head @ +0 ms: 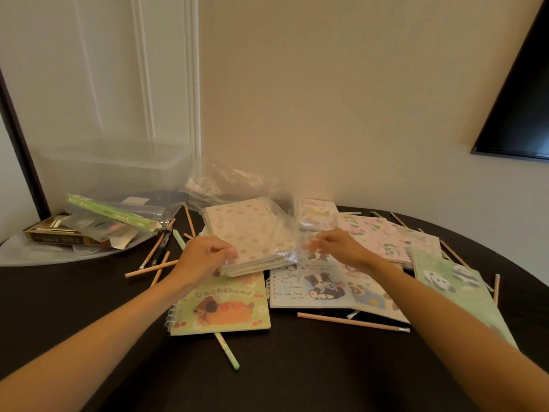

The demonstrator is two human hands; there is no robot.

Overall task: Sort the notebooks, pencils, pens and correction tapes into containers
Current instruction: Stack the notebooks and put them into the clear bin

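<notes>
A stack of pink dotted notebooks (246,233) in clear plastic wrap sits tilted at the middle of the dark table. My left hand (205,257) grips the stack's near left corner. My right hand (332,245) pinches the plastic wrap at its right edge. Under the stack lie a green Dachshund notebook (225,307) and a white dog notebook (312,286). A green panda notebook (451,281) and pink ones (386,236) lie to the right. Peach pencils (350,322) and a green pen (227,350) are scattered around.
A clear plastic container (118,171) stands at the back left by the wall. In front of it lies a bag with green and gold packages (89,227). Crumpled clear plastic (228,182) lies behind the stack. A dark screen (523,108) hangs at the right.
</notes>
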